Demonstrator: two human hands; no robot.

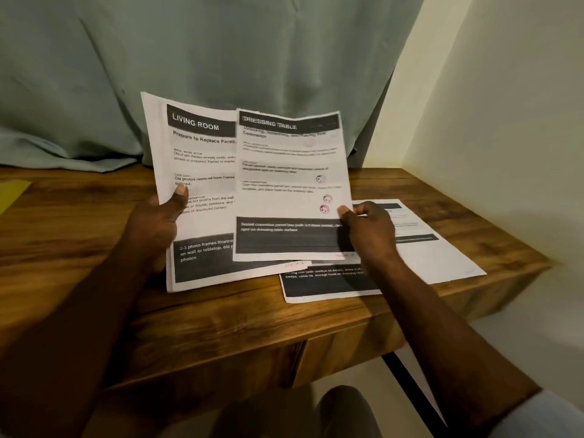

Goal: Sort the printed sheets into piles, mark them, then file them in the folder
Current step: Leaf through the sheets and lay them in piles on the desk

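My left hand (158, 222) grips a printed sheet headed LIVING ROOM (202, 172) by its left edge, thumb on the front, and holds it tilted up above the table. My right hand (369, 227) pinches the right edge of a second sheet headed DRESSING TABLE (284, 184), which overlaps the first and carries small red stamped marks. Two more printed sheets lie flat on the wooden table (79, 248): one with a dark band (328, 284) near the front edge, another (436, 251) to the right behind my right hand. A yellow folder corner (11, 192) shows at the far left.
A grey-green curtain (189, 58) hangs behind the table. A pale wall (505, 121) bounds the right side. The table's front edge runs across the lower middle, with a drawer front below it and my knee beneath.
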